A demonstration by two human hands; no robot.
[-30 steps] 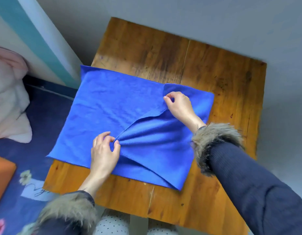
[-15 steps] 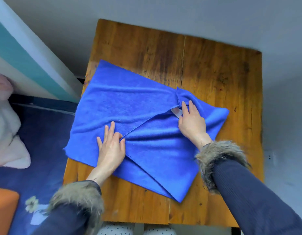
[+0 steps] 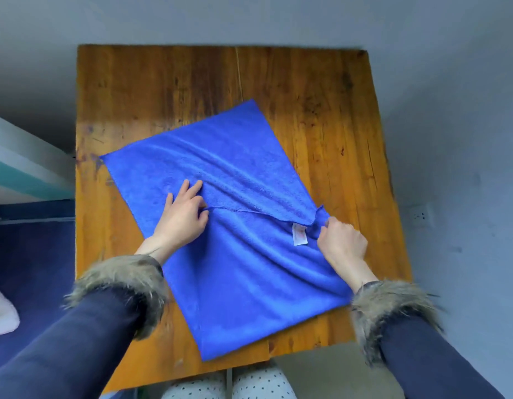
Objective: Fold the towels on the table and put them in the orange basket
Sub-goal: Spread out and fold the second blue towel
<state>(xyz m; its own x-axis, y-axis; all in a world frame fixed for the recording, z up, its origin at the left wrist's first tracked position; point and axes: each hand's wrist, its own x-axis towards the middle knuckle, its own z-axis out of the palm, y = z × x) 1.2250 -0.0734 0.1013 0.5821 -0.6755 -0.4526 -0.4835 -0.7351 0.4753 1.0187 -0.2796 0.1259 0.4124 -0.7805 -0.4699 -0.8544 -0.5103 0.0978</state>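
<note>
**Blue towel half-folded on the wooden table, both hands on it**

Head view: A blue towel (image 3: 238, 254) lies askew across the middle of the wooden table (image 3: 321, 110), one corner pointing toward the upper centre of the frame and another hanging near the table's lower edge. An upper layer is folded over a lower one, and its stitched hem runs across the middle of the picture between the two hands. A small white label (image 3: 299, 234) shows just below that hem, right of centre.

The left hand (image 3: 182, 216), left of centre, rests on the cloth with fingers spread forward, the thumb and a finger pinching the hem's left end. The right hand (image 3: 343, 240), at centre right, is clenched around the towel's bunched corner just beside the label. Both wrists wear dark sleeves with fur cuffs (image 3: 120, 286).

Grey floor surrounds the table; a dark blue rug (image 3: 30, 254) fills the lower left. The orange basket is out of frame.
</note>
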